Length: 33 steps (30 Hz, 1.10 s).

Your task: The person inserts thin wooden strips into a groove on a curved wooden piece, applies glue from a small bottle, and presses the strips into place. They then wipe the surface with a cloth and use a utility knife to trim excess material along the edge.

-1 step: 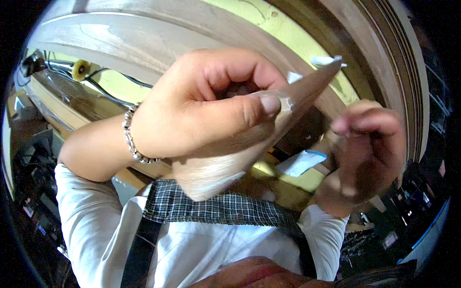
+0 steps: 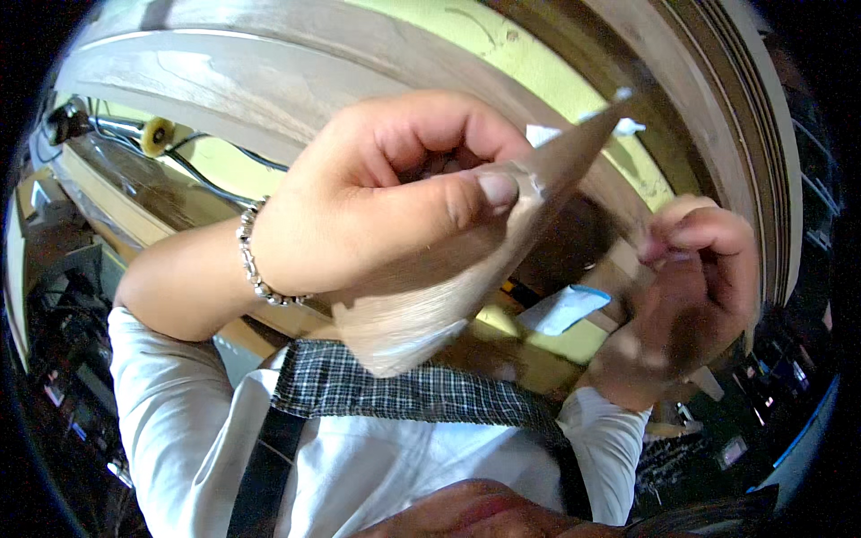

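Yellow surface, partly covered by long grey-brown boards; pale blue-edged scrap on it.

Pale wooden boards across a yellow surface, perhaps a workbench, dark clutter at both sides

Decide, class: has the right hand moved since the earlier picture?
Yes: the right hand has shifted slightly right and lower, judged against the blue-edged white paper.

two hands, one tapered piece, one bracelet
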Available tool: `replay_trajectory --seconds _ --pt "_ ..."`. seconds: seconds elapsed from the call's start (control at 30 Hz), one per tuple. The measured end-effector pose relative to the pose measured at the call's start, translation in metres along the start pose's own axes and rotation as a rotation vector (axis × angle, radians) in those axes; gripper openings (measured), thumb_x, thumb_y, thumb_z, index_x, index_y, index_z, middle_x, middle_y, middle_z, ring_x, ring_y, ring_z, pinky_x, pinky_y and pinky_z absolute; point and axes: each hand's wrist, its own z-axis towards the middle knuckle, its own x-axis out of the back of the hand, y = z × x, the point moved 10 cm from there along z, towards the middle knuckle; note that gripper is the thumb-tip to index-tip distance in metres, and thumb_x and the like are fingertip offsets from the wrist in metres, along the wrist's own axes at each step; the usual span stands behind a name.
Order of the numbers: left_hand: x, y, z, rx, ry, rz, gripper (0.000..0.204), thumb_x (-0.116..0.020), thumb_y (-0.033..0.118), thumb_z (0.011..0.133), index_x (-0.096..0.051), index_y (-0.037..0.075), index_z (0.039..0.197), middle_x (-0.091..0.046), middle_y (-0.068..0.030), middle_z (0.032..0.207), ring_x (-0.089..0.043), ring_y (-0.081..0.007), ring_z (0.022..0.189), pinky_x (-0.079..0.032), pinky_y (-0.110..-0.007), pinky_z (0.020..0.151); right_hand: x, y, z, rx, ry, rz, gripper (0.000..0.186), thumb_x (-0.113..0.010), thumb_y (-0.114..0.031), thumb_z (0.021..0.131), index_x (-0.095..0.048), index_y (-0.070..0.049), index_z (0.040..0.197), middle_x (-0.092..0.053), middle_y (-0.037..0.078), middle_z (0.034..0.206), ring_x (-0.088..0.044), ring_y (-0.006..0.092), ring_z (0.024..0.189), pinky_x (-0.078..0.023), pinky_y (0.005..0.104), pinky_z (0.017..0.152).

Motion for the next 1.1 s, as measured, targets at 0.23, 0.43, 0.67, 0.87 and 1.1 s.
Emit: replay_trajectory --seconds 0.23,0.43,0.67,0.87,1.1 --pt "0.018 0.023 0.006 -0.333 0.15 -0.202 0.024 -0.06 0.007 0.099 -0.057 0.003 0.122 -0.067 -0.0024 0.111 -0.062 -0.0087 0.099 -0.05 -0.024 0.089 -0.019 0.039 0.009 -0.316 -0.041 0.124 0.034 -0.057 -0.03 0.102 -0.065 0.003 0.103 -0.062 0.002 0.086 -0.057 0.0075 0.081 -0.045 0.0229 0.073" --pt "0.034 0.018 0.005 -0.272 0.231 -0.257 0.024 -0.059 0.009 0.099 -0.057 0.008 0.123 -0.067 -0.0015 0.107 -0.063 -0.0077 0.093 -0.049 -0.021 0.078 -0.07 0.058 -0.006 -0.449 -0.311 0.691 0.047 -0.066 -0.03 0.098 -0.055 0.005 0.128 -0.067 0.006 0.11 -0.061 0.01 0.1 -0.048 0.0263 0.091" --pt "0.033 0.007 0.013 -0.172 0.31 -0.139 0.027 -0.068 0.01 0.093 -0.058 0.009 0.118 -0.068 -0.0011 0.107 -0.063 -0.0099 0.099 -0.05 -0.026 0.087 -0.047 0.051 0.001 -0.36 -0.167 0.672 0.038 -0.066 0.0 0.092 -0.053 0.004 0.128 -0.067 0.006 0.099 -0.062 0.01 0.089 -0.049 0.0243 0.082" --pt "0.018 -0.004 0.014 -0.019 0.236 -0.096 0.041 -0.074 0.007 0.088 -0.058 0.004 0.126 -0.068 -0.0075 0.118 -0.063 -0.0154 0.108 -0.05 -0.033 0.097 -0.038 0.047 0.0 -0.274 -0.086 0.613 0.058 -0.067 0.004 0.09 -0.04 0.004 0.142 -0.065 0.006 0.094 -0.06 0.0093 0.085 -0.048 0.0229 0.08" --pt "0.03 -0.006 0.009 -0.053 0.304 -0.06 0.043 -0.075 0.008 0.088 -0.057 0.005 0.128 -0.068 -0.0075 0.117 -0.062 -0.0159 0.108 -0.051 -0.034 0.096 -0.046 0.033 0.001 -0.148 -0.158 0.654 0.074 -0.066 0.006 0.088 -0.028 0.002 0.152 -0.069 0.014 0.104 -0.065 0.0159 0.102 -0.049 0.0288 0.094"
